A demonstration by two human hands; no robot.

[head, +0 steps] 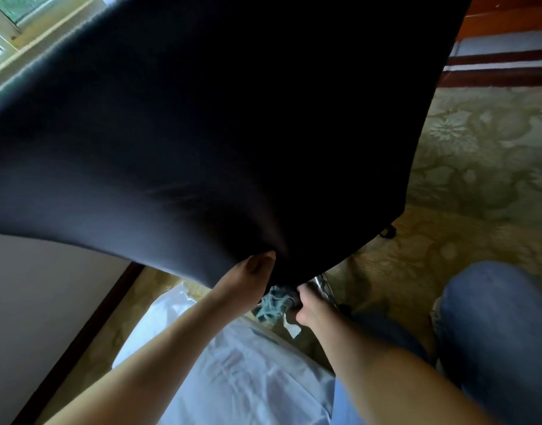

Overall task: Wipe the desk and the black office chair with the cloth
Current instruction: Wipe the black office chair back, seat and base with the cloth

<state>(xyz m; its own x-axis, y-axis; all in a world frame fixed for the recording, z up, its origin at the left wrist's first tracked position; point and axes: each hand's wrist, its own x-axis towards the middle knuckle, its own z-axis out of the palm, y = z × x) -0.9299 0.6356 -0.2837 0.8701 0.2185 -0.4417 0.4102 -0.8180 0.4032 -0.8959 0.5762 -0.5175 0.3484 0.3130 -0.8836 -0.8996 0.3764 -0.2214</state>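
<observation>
So we're on the chair part now, down low by the underside: the black office chair (217, 124) fills most of the view, tipped toward us. Our left hand (248, 271) grips its near lower edge, thumb curled on the fabric, while our right hand (306, 305) has its fingers wrapped around the bunched teal cloth (271, 303), right by the chrome post (321, 285) under the seat. Next move, we'd guess: rub the cloth along that post and keep the chair steady. Count: one chair, one cloth, two hands. No tabletop in view.
</observation>
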